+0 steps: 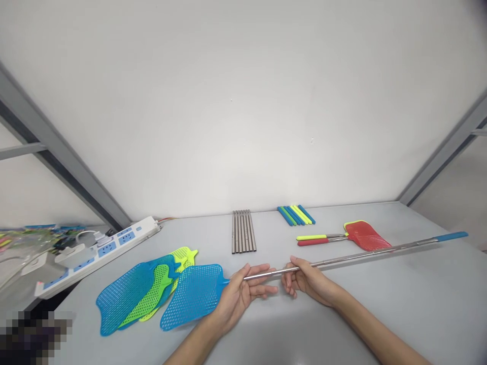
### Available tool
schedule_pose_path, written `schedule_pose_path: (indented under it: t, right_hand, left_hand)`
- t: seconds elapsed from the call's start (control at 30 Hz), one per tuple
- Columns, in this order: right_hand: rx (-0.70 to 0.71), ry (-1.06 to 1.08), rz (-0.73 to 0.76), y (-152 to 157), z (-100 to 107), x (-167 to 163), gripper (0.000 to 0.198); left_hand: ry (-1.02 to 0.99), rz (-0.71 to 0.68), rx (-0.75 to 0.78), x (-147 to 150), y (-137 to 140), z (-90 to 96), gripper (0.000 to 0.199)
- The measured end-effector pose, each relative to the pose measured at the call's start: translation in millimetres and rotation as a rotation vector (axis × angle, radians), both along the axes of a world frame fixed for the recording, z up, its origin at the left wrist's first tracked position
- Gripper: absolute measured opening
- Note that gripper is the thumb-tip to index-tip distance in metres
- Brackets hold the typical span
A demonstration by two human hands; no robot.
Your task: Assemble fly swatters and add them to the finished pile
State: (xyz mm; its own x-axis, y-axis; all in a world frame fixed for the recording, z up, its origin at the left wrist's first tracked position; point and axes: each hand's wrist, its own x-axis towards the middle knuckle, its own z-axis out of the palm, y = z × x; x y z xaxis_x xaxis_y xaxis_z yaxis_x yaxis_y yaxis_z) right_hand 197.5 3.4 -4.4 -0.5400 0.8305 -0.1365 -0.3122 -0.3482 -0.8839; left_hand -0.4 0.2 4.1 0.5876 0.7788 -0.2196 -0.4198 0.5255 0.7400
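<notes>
A blue fly swatter with its telescopic metal rod (353, 257) drawn out long stretches across the front of the table. Its mesh head (194, 294) is on the left and its blue grip (452, 236) at the far right. My left hand (245, 291) holds it just past the neck, thumb over the rod and the other fingers fairly straight. Farther along, my right hand (308, 281) has thumb and curled fingers around the rod. Beside the held head, several loose blue, green and yellow swatter heads (125, 289) overlap on the table; the held head partly covers them.
Several metal rods (243, 230) lie in a row near the wall, with several coloured grips (297, 215) to their right. Two short swatters, a red one (367, 235) on top of a yellow one, rest behind the long rod. A power strip (110, 248) with plugs lies at left.
</notes>
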Motion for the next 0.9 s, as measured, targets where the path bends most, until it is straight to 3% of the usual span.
schedule_pose_path:
  t: [0.9]
  right_hand:
    - [-0.151, 0.038, -0.046, 3.0, 2.0, 1.8, 0.038]
  left_hand:
    - [0.065, 0.034, 0.047, 3.5, -1.5, -2.6, 0.043]
